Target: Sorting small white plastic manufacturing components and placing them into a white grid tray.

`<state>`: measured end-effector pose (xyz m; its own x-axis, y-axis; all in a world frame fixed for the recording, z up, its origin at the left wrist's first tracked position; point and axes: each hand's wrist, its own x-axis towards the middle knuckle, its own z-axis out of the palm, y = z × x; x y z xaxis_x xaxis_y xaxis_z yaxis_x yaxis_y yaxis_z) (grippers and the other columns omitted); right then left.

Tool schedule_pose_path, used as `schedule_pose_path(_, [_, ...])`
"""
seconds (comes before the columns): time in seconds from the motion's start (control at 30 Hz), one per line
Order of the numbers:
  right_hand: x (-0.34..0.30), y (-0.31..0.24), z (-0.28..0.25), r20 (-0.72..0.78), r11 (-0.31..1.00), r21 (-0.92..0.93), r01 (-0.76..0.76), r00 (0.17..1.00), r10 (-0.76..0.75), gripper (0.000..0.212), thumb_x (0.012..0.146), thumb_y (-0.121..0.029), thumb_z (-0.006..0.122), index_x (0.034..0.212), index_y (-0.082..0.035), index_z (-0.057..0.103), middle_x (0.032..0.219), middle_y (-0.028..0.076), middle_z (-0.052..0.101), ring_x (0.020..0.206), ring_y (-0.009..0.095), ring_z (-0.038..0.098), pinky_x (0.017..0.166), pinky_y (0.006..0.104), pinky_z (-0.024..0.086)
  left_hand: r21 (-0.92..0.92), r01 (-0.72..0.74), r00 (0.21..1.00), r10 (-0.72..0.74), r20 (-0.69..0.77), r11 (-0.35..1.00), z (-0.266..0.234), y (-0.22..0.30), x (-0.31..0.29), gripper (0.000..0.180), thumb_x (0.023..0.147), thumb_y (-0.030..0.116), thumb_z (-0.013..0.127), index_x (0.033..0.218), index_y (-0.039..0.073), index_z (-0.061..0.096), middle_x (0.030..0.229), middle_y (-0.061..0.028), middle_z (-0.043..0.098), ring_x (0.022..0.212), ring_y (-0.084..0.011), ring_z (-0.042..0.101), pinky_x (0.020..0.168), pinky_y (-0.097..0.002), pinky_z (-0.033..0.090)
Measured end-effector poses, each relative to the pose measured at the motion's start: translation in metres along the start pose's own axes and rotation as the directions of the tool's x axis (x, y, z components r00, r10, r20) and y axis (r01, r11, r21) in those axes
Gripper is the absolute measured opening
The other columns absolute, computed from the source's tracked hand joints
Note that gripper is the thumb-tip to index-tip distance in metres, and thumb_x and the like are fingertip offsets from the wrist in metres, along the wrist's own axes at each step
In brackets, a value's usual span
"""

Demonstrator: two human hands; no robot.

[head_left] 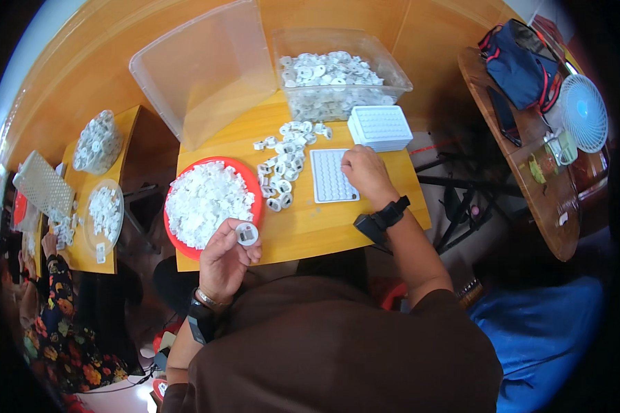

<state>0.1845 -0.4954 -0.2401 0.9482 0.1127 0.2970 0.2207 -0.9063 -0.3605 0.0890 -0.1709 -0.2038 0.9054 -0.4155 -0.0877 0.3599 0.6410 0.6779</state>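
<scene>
Between the thumb and fingers of my left hand (pixel 227 260) is a round white plastic part (pixel 246 234) with a dark rectangular spot in its middle, held up near the table's front edge. My right hand (pixel 366 171) rests over the right side of a white tray (pixel 326 180) with rows of small pockets; its fingers curl down, and what they may hold is hidden. Left of the tray lies a loose pile of round white parts (pixel 282 165). A red round tray (pixel 256 206) heaped with small white pieces (pixel 210 199) sits beside my left hand.
Behind the pile stands a clear plastic bin (pixel 393 84) full of white parts, with a translucent lid (pixel 207 69) leaning left of it. Stacked white trays (pixel 380 128) stand at the table's right. A co-worker's floral sleeve (pixel 58 303) shows far left; a fan (pixel 584 113) is far right.
</scene>
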Motion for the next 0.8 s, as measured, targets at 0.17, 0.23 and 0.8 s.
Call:
schedule_pose_path(0.17, [-0.004, -0.014, -0.006, -0.124, 0.995, 0.09, 0.032, 0.992, -0.021, 0.005, 0.079, -0.007, 0.064, 0.078, -0.003, 0.062, 0.083, 0.013, 0.06, 0.085, 0.033, 0.058, 0.075, 0.0412, 0.046, -0.061, -0.051, 0.997, 0.054, 0.056, 0.997, 0.0, 0.002, -0.001, 0.025, 0.093, 0.022, 0.056, 0.104, 0.001, 0.051, 0.091, -0.0159, 0.061, 0.077, -0.0222, 0.061, 0.071, -0.0311, 0.05])
schedule_pose_path(0.23, [-0.008, -0.038, -0.02, -0.174, 0.98, 0.188, 0.063, 0.984, -0.03, 0.004, 0.079, -0.005, 0.064, 0.078, -0.002, 0.062, 0.082, 0.013, 0.06, 0.083, 0.032, 0.058, 0.073, 0.0392, 0.047, -0.067, -0.059, 0.997, 0.063, 0.054, 0.996, 0.0, 0.002, -0.002, 0.025, 0.093, 0.023, 0.056, 0.105, 0.001, 0.051, 0.092, -0.016, 0.061, 0.077, -0.0223, 0.061, 0.071, -0.031, 0.05])
schedule_pose_path(0.8, [-0.035, -0.175, -0.046, -0.412, 0.613, 0.47, 0.635, 0.772, -0.484, 0.016, 0.071, -0.001, 0.07, 0.082, -0.004, 0.06, 0.093, 0.008, 0.061, 0.085, 0.027, 0.059, 0.073, 0.0356, 0.05, -0.12, -0.093, 0.987, 0.107, 0.116, 0.988, 0.012, 0.002, -0.007, 0.028, 0.094, 0.023, 0.057, 0.107, 0.0, 0.05, 0.094, -0.0168, 0.063, 0.078, -0.0241, 0.063, 0.07, -0.0327, 0.052])
